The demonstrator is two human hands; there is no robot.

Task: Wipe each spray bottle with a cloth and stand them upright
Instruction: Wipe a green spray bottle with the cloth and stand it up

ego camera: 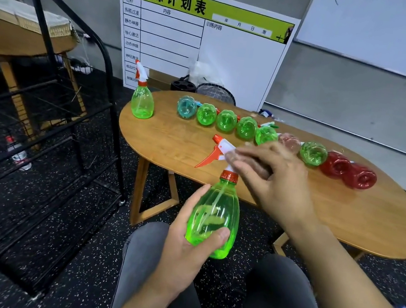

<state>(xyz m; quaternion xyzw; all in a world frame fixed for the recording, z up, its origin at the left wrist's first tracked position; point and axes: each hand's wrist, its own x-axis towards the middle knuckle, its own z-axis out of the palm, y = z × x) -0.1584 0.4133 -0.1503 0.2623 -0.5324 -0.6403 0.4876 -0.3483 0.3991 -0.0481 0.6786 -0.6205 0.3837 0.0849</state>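
Green bottle [211,217] gripped in left hand [184,245] off the table [172,144] edge, right hand [272,174] rubbing its nozzle, cloth unclear; 1 bottle [142,101] standing, 9 lying [246,128] unwiped.

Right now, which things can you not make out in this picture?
- Cloth: the right hand is motion-blurred in the head view, so any cloth beneath it is unclear.
- Lying bottles: their bodies hide most spray heads.
- Held green spray bottle: the left hand covers its base.
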